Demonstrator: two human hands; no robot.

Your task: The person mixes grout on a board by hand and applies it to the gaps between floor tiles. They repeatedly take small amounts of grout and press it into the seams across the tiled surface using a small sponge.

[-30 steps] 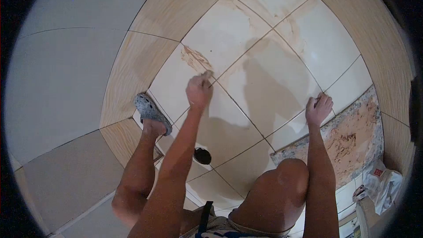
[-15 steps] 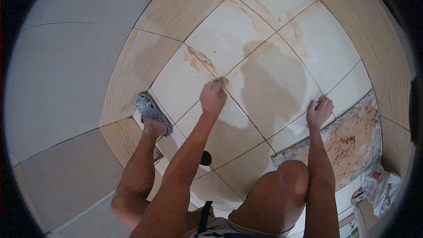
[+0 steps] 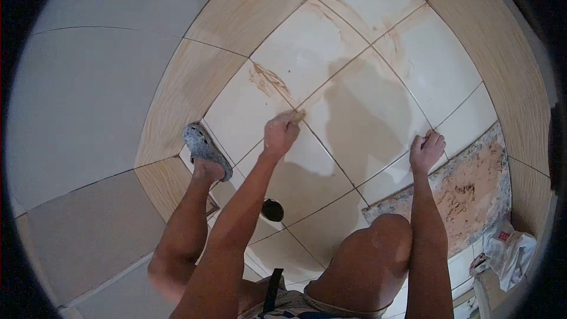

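Note:
My left hand (image 3: 282,133) is closed on a small flat spreader (image 3: 299,116) with a yellowish-brown edge, only part of which shows past the fingers. It is at a crossing of the joints between white floor tiles (image 3: 242,100). Just beyond it, a smear of brown paste (image 3: 270,80) lies along a joint. My right hand (image 3: 427,150) is curled with its knuckles near another joint on the right; something dark shows between its fingers, too small to name.
A stone-edged slab with a brown, crumbly surface (image 3: 472,186) lies at right, near a white plastic bag (image 3: 509,254). A dark round shape (image 3: 273,210), perhaps a hole, is beside my left forearm. My foot in a grey clog (image 3: 207,150) stands by the wood-patterned border (image 3: 168,91).
My left hand has shifted slightly left and turned, showing the spreader's yellowish-brown edge. My left forearm has moved left, uncovering more of the dark round shape. My right hand has stayed in place.

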